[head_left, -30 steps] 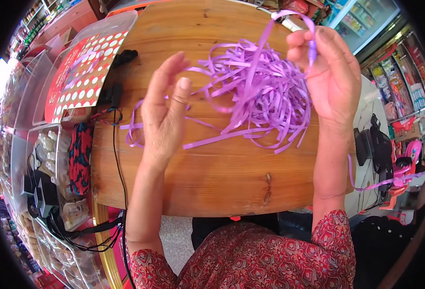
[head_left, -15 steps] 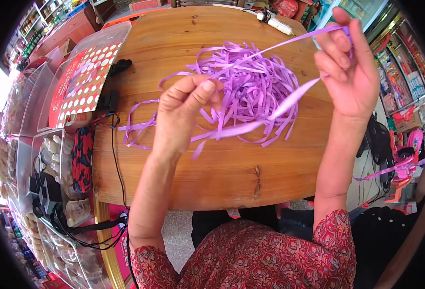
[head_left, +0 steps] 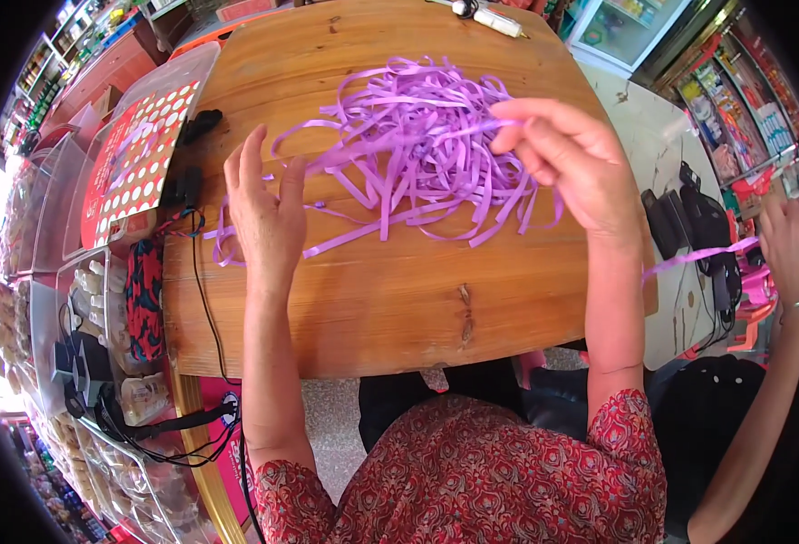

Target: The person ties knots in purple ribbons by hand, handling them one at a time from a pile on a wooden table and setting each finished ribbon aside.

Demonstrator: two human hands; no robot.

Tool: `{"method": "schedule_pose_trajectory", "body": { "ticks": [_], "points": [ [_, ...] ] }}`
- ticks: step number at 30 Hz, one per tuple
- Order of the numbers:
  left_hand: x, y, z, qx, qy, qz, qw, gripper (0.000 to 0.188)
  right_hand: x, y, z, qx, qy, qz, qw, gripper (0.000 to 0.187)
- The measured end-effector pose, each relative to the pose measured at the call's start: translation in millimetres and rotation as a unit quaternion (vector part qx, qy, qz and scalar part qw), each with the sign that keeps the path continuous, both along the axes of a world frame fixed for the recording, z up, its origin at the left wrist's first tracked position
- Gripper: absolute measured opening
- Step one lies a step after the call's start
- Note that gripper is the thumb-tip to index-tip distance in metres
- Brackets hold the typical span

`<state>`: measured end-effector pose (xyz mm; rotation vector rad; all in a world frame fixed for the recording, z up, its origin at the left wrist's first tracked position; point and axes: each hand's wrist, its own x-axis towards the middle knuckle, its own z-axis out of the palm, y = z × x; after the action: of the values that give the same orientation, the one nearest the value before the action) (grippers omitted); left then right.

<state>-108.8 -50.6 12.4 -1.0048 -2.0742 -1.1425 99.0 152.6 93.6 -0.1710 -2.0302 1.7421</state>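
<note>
A loose tangle of purple ribbon (head_left: 417, 136) lies spread over the round wooden table (head_left: 390, 299). My left hand (head_left: 268, 213) rests flat on the table with fingers spread, pressing on ribbon strands at the tangle's left edge. My right hand (head_left: 567, 159) hovers over the right side of the tangle, its fingertips pinching a ribbon strand near the top. One strand runs off the table's right edge toward another person's hand (head_left: 784, 240).
Clear plastic boxes with a red dotted card (head_left: 132, 159) stand left of the table, with black cables (head_left: 195, 299) over the edge. A white pen-like object (head_left: 499, 20) lies at the far edge. A second person sits at the right.
Both hands have come down from holding a strand stretched in the air. The left hand now lies flat on the table; the right has dropped to the tangle.
</note>
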Motion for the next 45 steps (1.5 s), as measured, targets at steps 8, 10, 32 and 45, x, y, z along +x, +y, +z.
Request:
{"method": "schedule_pose_trajectory", "body": {
  "ticks": [8, 10, 32, 45],
  "points": [
    [36.3, 30.3, 27.7, 0.211, -0.361, -0.296, 0.859, 0.026, 0.8, 7.3, -12.6, -0.002, 0.006, 0.039, 0.999, 0.03],
    [50.8, 41.5, 28.0, 0.208, -0.377, -0.323, 0.843, 0.025, 1.0, 5.9, -8.2, 0.015, -0.01, 0.059, 0.998, 0.033],
    [85.0, 55.7, 31.6, 0.117, -0.575, -0.418, 0.694, 0.022, 15.3, 6.9, -5.0, 0.053, -0.027, 0.028, 0.998, 0.032],
    [28.6, 29.2, -4.2, -0.108, -0.145, -0.087, 0.98, 0.031, 51.5, 35.7, -49.0, 0.192, -0.05, -0.128, 0.972, 0.015]
  ]
}}
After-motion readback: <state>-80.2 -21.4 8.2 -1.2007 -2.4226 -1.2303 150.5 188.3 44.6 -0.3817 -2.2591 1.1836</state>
